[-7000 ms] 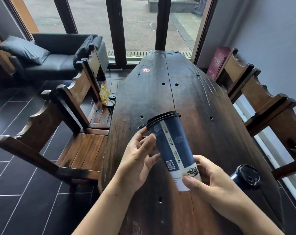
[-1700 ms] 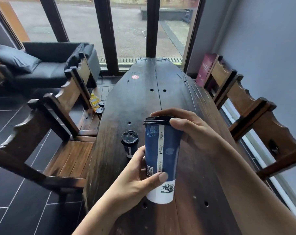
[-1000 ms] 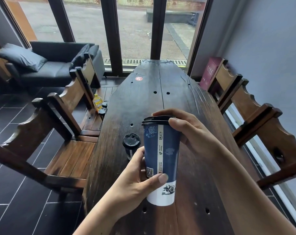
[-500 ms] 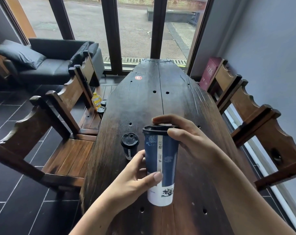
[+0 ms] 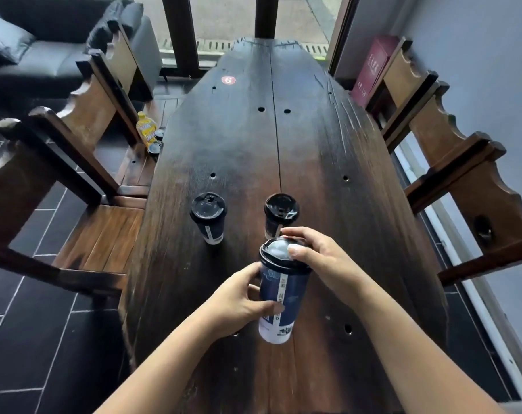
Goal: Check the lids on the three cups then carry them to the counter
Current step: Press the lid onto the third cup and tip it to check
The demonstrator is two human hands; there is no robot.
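Tall blue cup (image 5: pixel 283 289) with a black lid (image 5: pixel 279 253), held upright above the near half of the worktop (image 5: pixel 313 150), close to its centre seam. The left hand (image 5: pixel 239 303) has its grip wrapped round the cup's lower body, thumb towards the viewer and fingers (image 5: pixel 276 307) curled across the printed label. The right hand (image 5: pixel 319 258) has its grip cupped over the lid from the right, fingertips (image 5: pixel 294 249) pressing on the lid's top and far rim. Whether the base touches the wood cannot be told; it appears slightly raised. Two shorter lidded cups stand farther along the worktop: the left cup (image 5: pixel 209 216) nearer the left edge, well apart from the hands, and the middle cup (image 5: pixel 280 213) just beyond the right hand's fingers, close to touching them. Judged stage: lid check of the held cup, carrying not yet begun. Risks from here: downward pressure applied off-centre could tip the paper cup within the left grip or pop the opposite side of the lid up; squeezing the body too hard would deform the wall and unseat the rim; a forward sweep of the right hand could knock the middle cup over; carrying three cups with two hands invites a drop.
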